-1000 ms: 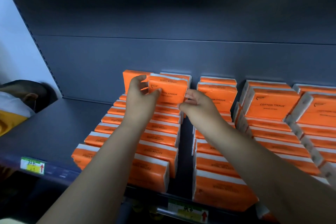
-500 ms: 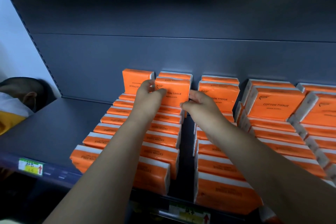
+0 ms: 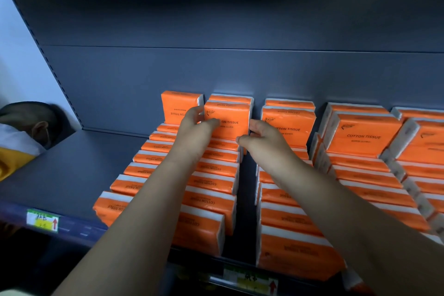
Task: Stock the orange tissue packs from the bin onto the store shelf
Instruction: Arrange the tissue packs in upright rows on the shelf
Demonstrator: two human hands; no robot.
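1. Grey metal shelf [image 3: 72, 170] carries rows of orange tissue packs [image 3: 211, 204], with bare space to their left.
2. Upright tissue pack [image 3: 230, 119] stands at the back, on top of the left row.
3. Left hand [image 3: 194, 132] grips its left edge; right hand [image 3: 262, 139] pinches its lower right corner.

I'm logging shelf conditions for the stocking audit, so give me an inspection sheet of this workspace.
Surface: grey metal shelf, bare on its left part.
Job's things: orange tissue packs in rows front to back; held pack upright at the back of a row.
Clutter: nothing seen.
Grippers: left hand and right hand grip the held pack's two sides.
Cables: nothing seen.
Surroundings: price tags on the shelf edge; another person's head at the far left; bin not in view.
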